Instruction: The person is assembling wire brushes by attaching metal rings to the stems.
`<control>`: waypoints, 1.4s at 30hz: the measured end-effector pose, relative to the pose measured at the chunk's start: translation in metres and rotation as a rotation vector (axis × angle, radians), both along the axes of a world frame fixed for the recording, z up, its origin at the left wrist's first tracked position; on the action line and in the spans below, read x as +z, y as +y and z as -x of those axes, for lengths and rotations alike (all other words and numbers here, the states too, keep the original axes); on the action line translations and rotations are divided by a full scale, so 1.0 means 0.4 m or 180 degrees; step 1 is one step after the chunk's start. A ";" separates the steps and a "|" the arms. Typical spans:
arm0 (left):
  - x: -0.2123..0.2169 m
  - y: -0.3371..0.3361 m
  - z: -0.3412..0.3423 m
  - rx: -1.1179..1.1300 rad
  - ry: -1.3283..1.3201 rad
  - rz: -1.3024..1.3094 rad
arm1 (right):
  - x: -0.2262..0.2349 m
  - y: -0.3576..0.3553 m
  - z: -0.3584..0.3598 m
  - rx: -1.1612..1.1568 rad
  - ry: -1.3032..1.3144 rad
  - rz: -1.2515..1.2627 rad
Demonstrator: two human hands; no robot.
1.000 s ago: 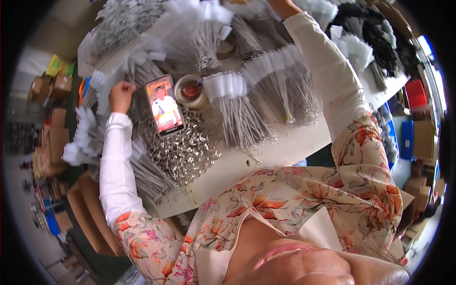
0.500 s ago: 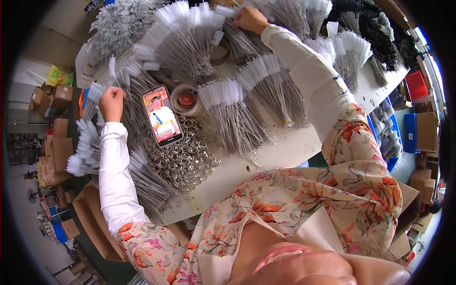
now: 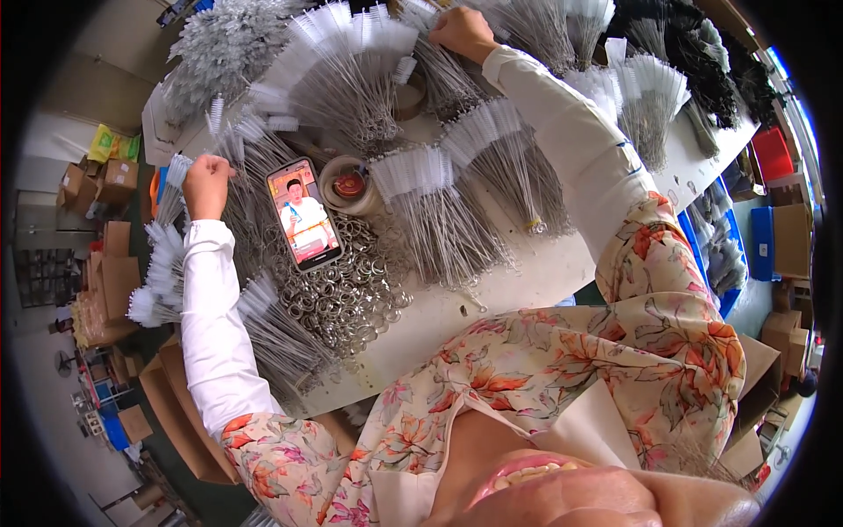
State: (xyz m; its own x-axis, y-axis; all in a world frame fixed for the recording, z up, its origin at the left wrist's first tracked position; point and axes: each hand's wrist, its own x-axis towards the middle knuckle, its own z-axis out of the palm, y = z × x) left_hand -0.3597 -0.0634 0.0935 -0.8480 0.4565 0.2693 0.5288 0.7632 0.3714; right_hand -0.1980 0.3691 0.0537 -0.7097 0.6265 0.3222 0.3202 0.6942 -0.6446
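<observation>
My left hand (image 3: 208,186) is closed at the table's left side, fingers curled and thumb pressed in; what they hold, if anything, is hidden. Beside it lie wire-handled brushes with white bristle heads (image 3: 172,183). Far forward, my right hand (image 3: 465,33) is closed in a pinch at a bundle of the same brushes (image 3: 446,77); I cannot make out what is between its fingers. Between my arms lie a large fan of brushes (image 3: 347,61) and two nearer bundles, one on the left (image 3: 421,184) and one on the right (image 3: 505,145).
A phone (image 3: 305,215) with a lit screen leans on a heap of metal rings (image 3: 347,294), next to a round tub (image 3: 345,183). Black-bristled brushes (image 3: 676,53) lie at the far right. Blue crates (image 3: 729,250) and cardboard boxes (image 3: 180,395) stand around the table (image 3: 386,369).
Both hands stay almost where they were, still closed. The left hand has shifted slightly. The picture on the phone screen differs, and the whole view has moved a little.
</observation>
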 end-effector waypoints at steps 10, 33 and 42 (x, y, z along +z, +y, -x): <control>0.162 -0.090 -0.043 0.0514 -0.0755 -0.2334 | 0.231 0.067 -0.037 0.0201 0.1791 0.0342; 0.219 -0.233 -0.632 0.0043 -0.1923 -0.2935 | 0.296 0.219 -0.175 -0.0562 0.2271 -0.1256; 0.110 0.085 -0.750 -0.0969 -0.1000 -0.2735 | 0.207 -0.456 -0.364 0.3287 0.1813 0.3697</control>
State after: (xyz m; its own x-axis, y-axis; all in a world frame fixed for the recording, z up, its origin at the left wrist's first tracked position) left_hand -0.0598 -0.0295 0.1373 -0.8161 0.4217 0.3951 0.4404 0.0112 0.8977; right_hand -0.0523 0.1866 0.1366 -0.9150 0.0725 0.3969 -0.3845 -0.4549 -0.8033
